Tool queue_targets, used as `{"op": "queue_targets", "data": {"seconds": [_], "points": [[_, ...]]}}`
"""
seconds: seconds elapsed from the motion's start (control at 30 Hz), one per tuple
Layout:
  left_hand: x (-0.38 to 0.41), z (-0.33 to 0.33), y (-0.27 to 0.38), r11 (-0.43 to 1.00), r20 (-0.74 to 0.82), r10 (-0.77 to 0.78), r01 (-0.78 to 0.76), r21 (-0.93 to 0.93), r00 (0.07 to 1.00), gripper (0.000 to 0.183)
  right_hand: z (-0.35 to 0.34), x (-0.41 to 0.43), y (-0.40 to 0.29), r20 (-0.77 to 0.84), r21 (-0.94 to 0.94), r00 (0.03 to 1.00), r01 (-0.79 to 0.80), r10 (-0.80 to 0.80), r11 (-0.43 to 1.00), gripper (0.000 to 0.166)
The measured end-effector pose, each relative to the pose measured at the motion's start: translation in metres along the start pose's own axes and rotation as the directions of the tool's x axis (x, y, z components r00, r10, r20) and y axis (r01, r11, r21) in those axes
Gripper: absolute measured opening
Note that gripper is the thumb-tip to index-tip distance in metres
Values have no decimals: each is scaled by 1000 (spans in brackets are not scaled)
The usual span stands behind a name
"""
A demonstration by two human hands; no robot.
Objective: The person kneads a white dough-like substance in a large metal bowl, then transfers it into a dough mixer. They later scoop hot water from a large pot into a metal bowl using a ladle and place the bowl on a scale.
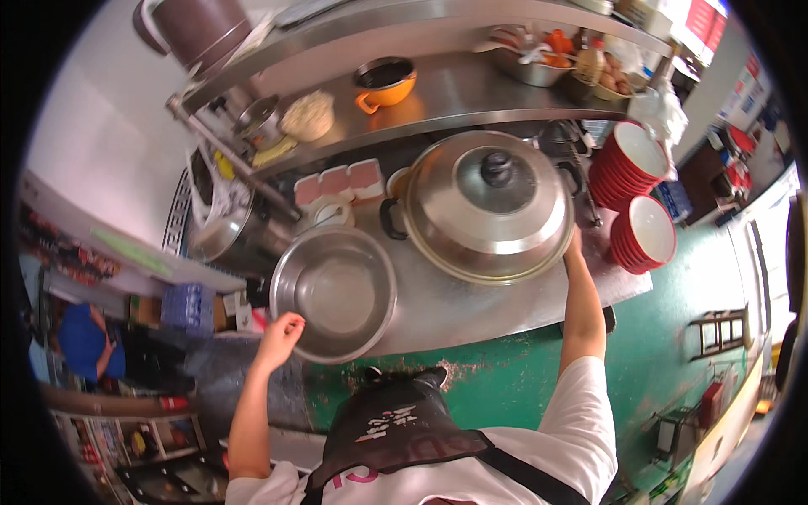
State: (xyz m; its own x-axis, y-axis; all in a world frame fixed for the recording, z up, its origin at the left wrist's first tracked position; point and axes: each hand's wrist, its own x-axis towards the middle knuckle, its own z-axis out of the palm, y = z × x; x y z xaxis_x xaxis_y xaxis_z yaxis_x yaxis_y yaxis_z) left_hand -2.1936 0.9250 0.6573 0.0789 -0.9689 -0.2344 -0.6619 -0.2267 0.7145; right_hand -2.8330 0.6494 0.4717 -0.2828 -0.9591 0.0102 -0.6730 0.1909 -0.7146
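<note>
Near the left front rim of a wide stainless steel bowl is my left hand, its fingers curled; whether it touches the rim cannot be told. The bowl holds nothing visible. To its right stands a large round metal pan with a domed lid, which has a glass centre and a black knob. My right hand is at the pan's right front edge, with its fingers mostly hidden behind the lid's rim, so its grip does not show. Both vessels stand on a steel worktop.
Stacked red bowls stand right of the pan. Behind the steel bowl are trays of pink meat and a small white container. A steel shelf above carries an orange pot. A person in blue is at far left.
</note>
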Motion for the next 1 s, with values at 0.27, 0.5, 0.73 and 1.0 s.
{"op": "queue_targets", "data": {"seconds": [0.27, 0.5, 0.73, 1.0], "points": [[-39, 9, -41, 975, 7, -145, 144, -167, 989, 15, -3, -88, -72, -783, 341, 590, 141, 197, 929, 26], [-19, 46, -66, 975, -114, -47, 20, -223, 992, 15, 24, -265, -277, -381, -266, 692, 553, -613, 790, 12], [1, 8, -129, 943, -414, 1, -139, -303, 910, 24, 57, -262, -279, -394, -525, 769, 262, -504, 810, 10], [8, 9, -237, 925, -338, -181, 43, -378, 924, 36, 103, -313, -294, -403, -435, 805, 250, -435, 865, 24]]}}
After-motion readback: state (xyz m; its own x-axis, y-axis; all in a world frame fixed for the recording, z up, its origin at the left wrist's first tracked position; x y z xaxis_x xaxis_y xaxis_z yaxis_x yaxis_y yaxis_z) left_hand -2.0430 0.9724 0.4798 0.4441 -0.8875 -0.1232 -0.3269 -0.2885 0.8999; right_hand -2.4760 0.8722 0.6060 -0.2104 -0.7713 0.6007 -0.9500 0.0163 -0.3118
